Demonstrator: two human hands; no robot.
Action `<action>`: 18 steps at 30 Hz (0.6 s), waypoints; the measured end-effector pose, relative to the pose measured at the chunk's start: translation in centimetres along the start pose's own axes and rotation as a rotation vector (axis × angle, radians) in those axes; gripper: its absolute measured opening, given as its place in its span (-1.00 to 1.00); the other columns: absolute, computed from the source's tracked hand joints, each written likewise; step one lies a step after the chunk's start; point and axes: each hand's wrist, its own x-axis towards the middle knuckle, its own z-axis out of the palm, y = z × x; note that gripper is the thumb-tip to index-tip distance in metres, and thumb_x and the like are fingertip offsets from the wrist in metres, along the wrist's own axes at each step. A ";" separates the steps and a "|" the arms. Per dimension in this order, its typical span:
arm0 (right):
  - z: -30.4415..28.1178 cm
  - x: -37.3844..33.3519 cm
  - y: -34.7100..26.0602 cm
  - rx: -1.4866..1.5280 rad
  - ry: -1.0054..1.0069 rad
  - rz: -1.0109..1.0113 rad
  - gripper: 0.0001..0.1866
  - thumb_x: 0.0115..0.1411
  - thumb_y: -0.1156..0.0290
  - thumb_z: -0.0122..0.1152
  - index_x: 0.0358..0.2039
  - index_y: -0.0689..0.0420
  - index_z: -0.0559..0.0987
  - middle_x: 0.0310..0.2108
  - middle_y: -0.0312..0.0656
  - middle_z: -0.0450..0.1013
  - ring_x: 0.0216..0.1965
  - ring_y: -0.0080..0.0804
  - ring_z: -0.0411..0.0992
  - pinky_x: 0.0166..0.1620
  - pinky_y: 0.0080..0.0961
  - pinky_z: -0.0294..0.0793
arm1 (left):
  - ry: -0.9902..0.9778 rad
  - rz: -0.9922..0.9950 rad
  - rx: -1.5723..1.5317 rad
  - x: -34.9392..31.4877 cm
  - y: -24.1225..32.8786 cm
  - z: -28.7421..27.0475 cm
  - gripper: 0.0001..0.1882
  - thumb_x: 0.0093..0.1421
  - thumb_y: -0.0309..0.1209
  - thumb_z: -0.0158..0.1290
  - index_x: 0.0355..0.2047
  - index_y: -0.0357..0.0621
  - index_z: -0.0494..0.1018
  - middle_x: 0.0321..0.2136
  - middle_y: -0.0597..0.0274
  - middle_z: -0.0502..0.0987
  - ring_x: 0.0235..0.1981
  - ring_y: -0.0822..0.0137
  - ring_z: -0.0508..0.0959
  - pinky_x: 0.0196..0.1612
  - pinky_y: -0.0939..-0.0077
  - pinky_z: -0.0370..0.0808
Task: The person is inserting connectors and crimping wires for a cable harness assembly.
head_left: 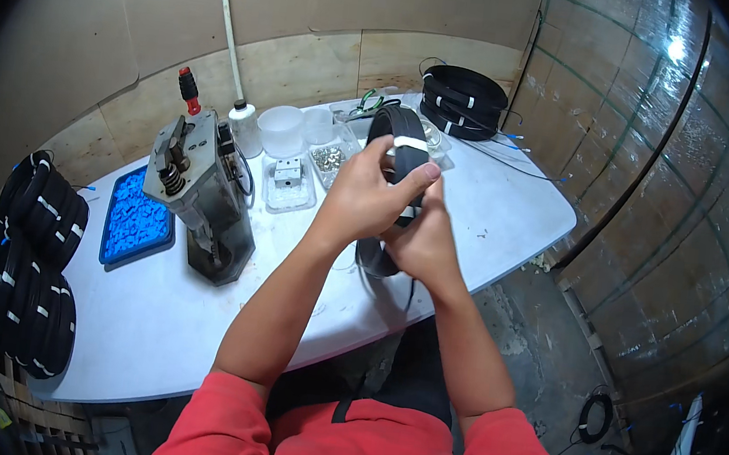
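A coil of black cable (407, 163) with a white tie band stands on edge above the table in front of me. My left hand (366, 188) grips it from the near left, its thumb reaching across the coil. Lower on the right side, my right hand (425, 240) is closed round the coil; part of its fingers is hidden behind the loops and the left hand. The coil's lower curve hangs under both hands, close to the tabletop.
On the white table (507, 208) stand a metal press (209, 204), a tray of blue pieces (139, 219), a plastic box of small metal parts (330, 159), a white bottle (245, 128) and a stack of black cable coils (464, 105). More banded coils (31, 301) lie at the left edge.
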 end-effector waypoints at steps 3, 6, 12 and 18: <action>-0.9 -0.6 -2.8 0.114 -0.344 0.167 0.33 -0.06 0.32 0.64 0.49 0.32 -0.16 -0.01 -0.08 0.52 -0.02 -0.34 0.52 -0.03 -0.47 0.53 | 0.065 0.039 0.172 0.4 0.4 -2.0 -0.53 0.25 -0.22 0.13 0.00 -0.39 0.53 -0.36 -0.24 0.65 -0.30 -0.07 0.69 -0.16 0.20 0.56; -2.9 -0.3 -1.1 0.018 -0.436 0.108 -0.17 -0.01 0.30 0.61 0.27 0.22 0.45 -0.29 -0.21 0.59 -0.27 -0.50 0.54 -0.16 -0.49 0.54 | -0.021 -0.061 0.204 0.7 0.3 -4.4 -0.62 0.39 -0.29 -0.07 -0.03 -0.35 0.56 -0.34 -0.22 0.65 -0.27 -0.11 0.67 -0.13 0.15 0.53; -4.7 4.0 0.8 -0.661 0.215 -0.595 -0.26 -0.06 0.45 0.48 0.21 -0.05 0.49 -0.08 -0.15 0.50 -0.02 -0.18 0.50 0.08 -0.29 0.44 | -0.091 0.106 0.363 1.7 -0.7 -5.5 -0.63 0.43 -0.28 -0.12 -0.04 -0.29 0.56 -0.41 -0.17 0.62 -0.30 -0.07 0.65 -0.13 0.18 0.51; -6.0 7.9 3.9 -0.570 -0.072 -0.550 -0.44 0.06 0.55 0.40 0.12 -0.04 0.54 -0.13 -0.18 0.55 -0.03 -0.14 0.54 0.04 -0.32 0.49 | -0.134 0.207 0.394 2.3 -0.8 -6.1 -0.60 0.40 -0.14 0.00 -0.08 -0.27 0.56 -0.47 -0.11 0.60 -0.32 -0.04 0.65 -0.20 0.22 0.53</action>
